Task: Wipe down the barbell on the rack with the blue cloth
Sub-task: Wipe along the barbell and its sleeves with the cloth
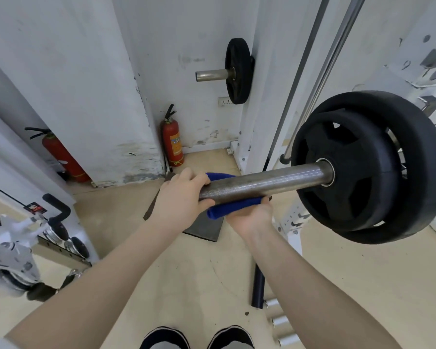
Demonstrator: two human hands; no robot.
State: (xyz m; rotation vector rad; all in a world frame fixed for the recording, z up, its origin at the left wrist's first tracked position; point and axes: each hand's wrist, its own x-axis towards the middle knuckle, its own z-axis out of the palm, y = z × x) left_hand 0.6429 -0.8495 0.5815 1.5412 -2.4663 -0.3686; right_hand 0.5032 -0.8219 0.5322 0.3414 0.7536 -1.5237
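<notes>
Both hands are working the bare end of the barbell [262, 183]: the left hand [179, 200] is curling its fingers over the tip, the right hand [249, 215] is gripping the blue cloth [233, 206] wrapped under the sleeve. Guessing it's early on, since the stretch toward the weight plates [368, 167] on the right is looking unwiped. Plenty of sliding room until the plates are blocking.

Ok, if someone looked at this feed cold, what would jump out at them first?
Probably the stacked black weight plates on the barbell sleeve at right, filling that side of the view. Next, the two hands at centre: the left hand grips the sleeve's end, and the right hand holds the blue cloth wrapped under it. Behind, two red fire extinguishers stand against the white wall.
</notes>
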